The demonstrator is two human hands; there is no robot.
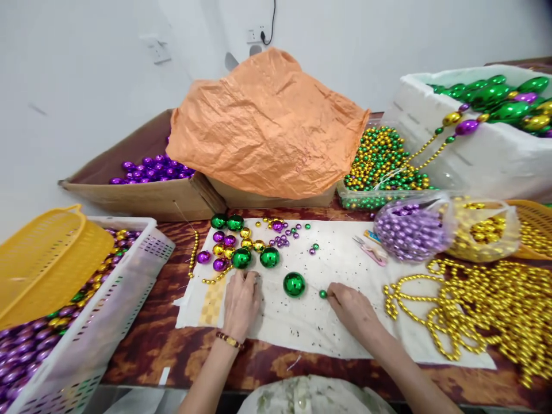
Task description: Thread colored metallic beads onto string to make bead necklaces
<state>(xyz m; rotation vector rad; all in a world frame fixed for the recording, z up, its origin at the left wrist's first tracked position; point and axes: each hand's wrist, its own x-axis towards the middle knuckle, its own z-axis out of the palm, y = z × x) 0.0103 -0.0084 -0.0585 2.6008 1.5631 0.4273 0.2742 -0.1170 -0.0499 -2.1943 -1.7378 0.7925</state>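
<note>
Cloth (276, 328) probably curbs rolling, so the large green bead (294, 284) rests between our left hand (241, 299), its curled fingers' hold unclear, and our right hand (347, 302), pinching a small green bead (323, 294).

Wears beaded bracelet (229, 340) and printed garment (314, 397).
Carries the bracelet on the wrist of the left hand (241, 302): narrow, close-fitting, dark brown with amber-gold sections. Has the right hand (350, 305) and visible forearms bare. Shows pale, off-white cloth at the front, scattered with muted green blotches; too blurred to resolve the motif.
</note>
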